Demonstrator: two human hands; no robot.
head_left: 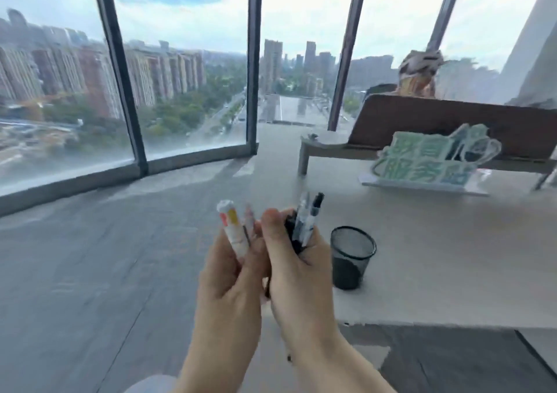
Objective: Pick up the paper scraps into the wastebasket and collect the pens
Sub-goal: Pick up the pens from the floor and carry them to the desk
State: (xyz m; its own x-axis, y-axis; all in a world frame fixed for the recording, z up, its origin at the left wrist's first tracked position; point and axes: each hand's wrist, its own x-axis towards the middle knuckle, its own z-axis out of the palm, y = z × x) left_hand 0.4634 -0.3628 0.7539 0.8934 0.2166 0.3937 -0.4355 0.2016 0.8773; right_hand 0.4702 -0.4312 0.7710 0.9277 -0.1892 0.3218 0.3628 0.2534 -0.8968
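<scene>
Both hands are raised together in front of me, left of the table corner. My left hand (229, 275) is closed around a white marker (231, 227) with orange and yellow marks and a thin pale pen (249, 221) beside it. My right hand (294, 269) grips a bundle of black and clear pens (304, 224), tips pointing up. A black mesh pen cup (351, 257) stands upright on the white table (437, 257), just right of my right hand. I see no paper scraps or wastebasket here.
A green and white cut-out sign (431, 160) stands further back on the table. Behind it are a brown partition board (482, 121) and a person seated beyond it. Grey floor (105, 257) stretches left to tall windows (187, 76).
</scene>
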